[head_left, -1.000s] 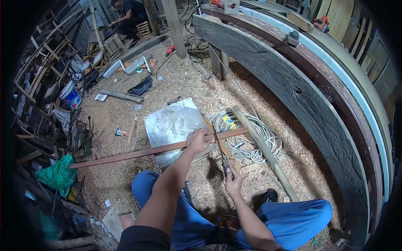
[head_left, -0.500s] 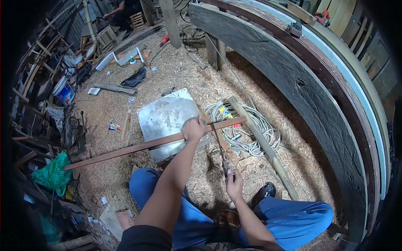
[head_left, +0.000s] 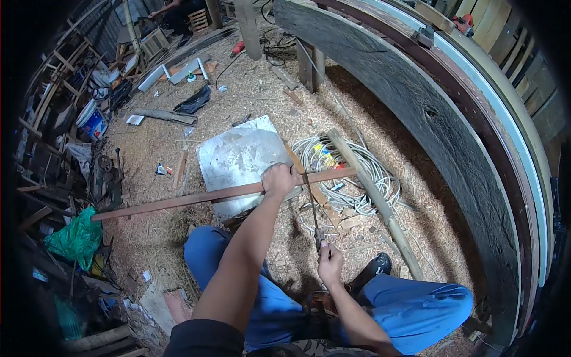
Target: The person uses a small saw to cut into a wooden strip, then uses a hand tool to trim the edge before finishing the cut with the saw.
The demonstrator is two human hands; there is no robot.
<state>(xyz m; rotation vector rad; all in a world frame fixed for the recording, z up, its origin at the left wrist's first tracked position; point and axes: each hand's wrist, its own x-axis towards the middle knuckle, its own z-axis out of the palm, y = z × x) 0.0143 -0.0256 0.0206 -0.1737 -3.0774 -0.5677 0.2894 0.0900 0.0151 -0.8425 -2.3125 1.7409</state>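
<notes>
A long reddish-brown wooden strip (head_left: 166,203) lies across a low stand topped with a silver metal sheet (head_left: 241,152). My left hand (head_left: 278,178) is closed over the strip near the sheet's right edge, pressing it from above. In my right hand (head_left: 330,265), the fingers wrap the handle of what looks like a handsaw (head_left: 313,208), seen nearly edge-on. Its narrow blade crosses the strip just right of my left hand. The strip's right end reaches a round wooden pole (head_left: 375,193), and its left end is by a green plastic bag (head_left: 76,238).
Coiled grey cable (head_left: 351,196) lies under the pole. A large curved plank (head_left: 410,98) stands along the right. Scrap wood and a white bucket (head_left: 92,119) crowd the left. Wood shavings cover the ground. Another person (head_left: 178,15) sits at the back.
The strip has turned slightly, its left end shifting away from me. My left hand moved a little right with it, and the view shifted slightly. The blade still crosses the strip.
</notes>
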